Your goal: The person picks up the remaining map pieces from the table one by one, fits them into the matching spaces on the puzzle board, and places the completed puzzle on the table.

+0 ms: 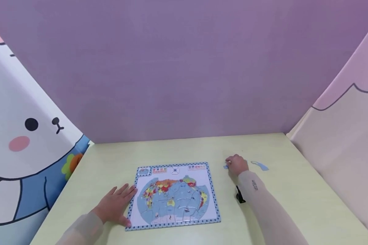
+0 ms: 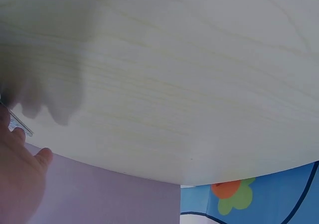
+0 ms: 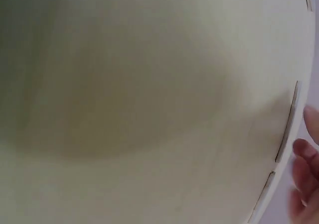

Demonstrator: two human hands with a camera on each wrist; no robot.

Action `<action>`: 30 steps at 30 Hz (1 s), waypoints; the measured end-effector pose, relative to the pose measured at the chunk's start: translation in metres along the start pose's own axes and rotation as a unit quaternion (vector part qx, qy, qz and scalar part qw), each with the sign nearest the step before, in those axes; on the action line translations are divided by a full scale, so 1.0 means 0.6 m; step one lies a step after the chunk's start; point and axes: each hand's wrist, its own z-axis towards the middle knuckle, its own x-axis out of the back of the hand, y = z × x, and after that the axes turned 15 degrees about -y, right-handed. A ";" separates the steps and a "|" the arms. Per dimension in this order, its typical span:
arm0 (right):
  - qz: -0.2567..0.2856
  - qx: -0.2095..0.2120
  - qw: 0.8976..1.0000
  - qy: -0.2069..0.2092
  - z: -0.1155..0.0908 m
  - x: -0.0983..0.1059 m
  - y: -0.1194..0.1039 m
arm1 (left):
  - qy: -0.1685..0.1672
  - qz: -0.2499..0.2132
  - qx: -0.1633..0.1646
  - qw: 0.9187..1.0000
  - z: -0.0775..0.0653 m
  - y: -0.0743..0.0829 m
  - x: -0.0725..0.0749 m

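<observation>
A world map jigsaw puzzle lies flat on the table, with map pieces set in its blue dotted frame. My left hand rests with spread fingers on the puzzle's left edge, and a corner of the board shows beside its fingers in the left wrist view. To the right of the board, my right hand hovers over loose blue puzzle pieces, partly covering them. Its fingers are loosely bent, and I see no piece between them in the right wrist view; two pieces lie on the table near them.
Another loose blue and white piece lies further right. A small black object is beside the right forearm. The pale wooden table meets a purple panel at the back, with cartoon-printed walls at the sides.
</observation>
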 end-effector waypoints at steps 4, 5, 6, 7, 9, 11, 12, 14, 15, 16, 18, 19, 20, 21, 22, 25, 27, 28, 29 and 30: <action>-0.052 -0.010 0.999 -0.003 -0.003 0.014 0.013 | -0.004 -0.015 0.002 1.000 0.002 0.001 -0.004; -0.062 -0.009 0.998 -0.007 -0.004 0.017 0.018 | -0.003 -0.018 0.002 1.000 0.003 0.002 -0.005; -0.074 -0.005 0.997 -0.012 -0.004 0.020 0.024 | -0.002 -0.018 -0.002 1.000 0.003 0.002 -0.005; -0.085 -0.001 0.996 -0.017 -0.003 0.023 0.031 | 0.001 -0.019 -0.003 1.000 0.003 0.003 -0.004; -0.100 0.009 0.995 -0.020 -0.001 0.025 0.044 | 0.004 -0.022 -0.007 1.000 0.003 0.004 -0.002; -0.109 0.018 0.994 -0.023 0.001 0.025 0.053 | 0.001 -0.023 -0.002 1.000 0.002 0.005 -0.001; -0.109 0.021 0.994 -0.024 0.003 0.024 0.056 | 0.000 -0.026 -0.002 1.000 0.002 0.004 0.000; -0.105 0.024 0.994 -0.025 0.006 0.023 0.060 | -0.001 -0.028 -0.003 1.000 0.003 0.000 0.000; -0.101 0.025 0.994 -0.026 0.008 0.023 0.060 | 0.000 -0.029 -0.004 1.000 0.004 -0.003 -0.001; -0.094 0.025 0.995 -0.029 0.010 0.023 0.059 | 0.000 -0.029 -0.003 1.000 0.003 -0.006 -0.001; -0.074 0.026 0.996 -0.041 0.012 0.024 0.054 | 0.000 -0.031 -0.004 1.000 0.000 -0.012 -0.001; -0.064 0.027 0.996 -0.048 0.013 0.024 0.051 | 0.001 -0.030 -0.004 1.000 -0.001 -0.015 -0.002; -0.057 0.027 0.996 -0.056 0.012 0.025 0.048 | 0.001 -0.030 -0.004 1.000 -0.003 -0.016 -0.003; -0.051 0.027 0.996 -0.063 0.011 0.026 0.045 | 0.002 -0.031 -0.006 1.000 -0.003 -0.017 -0.005; -0.049 0.025 0.996 -0.068 0.009 0.027 0.042 | 0.004 -0.029 -0.007 1.000 -0.003 -0.017 -0.006; -0.059 0.026 0.995 -0.075 0.004 0.030 0.038 | 0.006 -0.029 -0.009 1.000 -0.002 -0.013 -0.008; -0.069 0.021 0.995 -0.074 0.001 0.033 0.037 | 0.007 -0.032 -0.010 0.999 0.000 -0.008 -0.008; -0.071 0.018 0.995 -0.075 0.000 0.032 0.036 | 0.006 -0.033 -0.008 0.999 0.001 -0.006 -0.007; -0.075 0.015 0.994 -0.079 0.000 0.032 0.036 | 0.002 -0.035 -0.006 0.999 0.001 -0.004 -0.006; -0.079 0.013 0.993 -0.083 0.001 0.031 0.035 | -0.002 -0.035 -0.002 0.999 0.000 -0.002 -0.005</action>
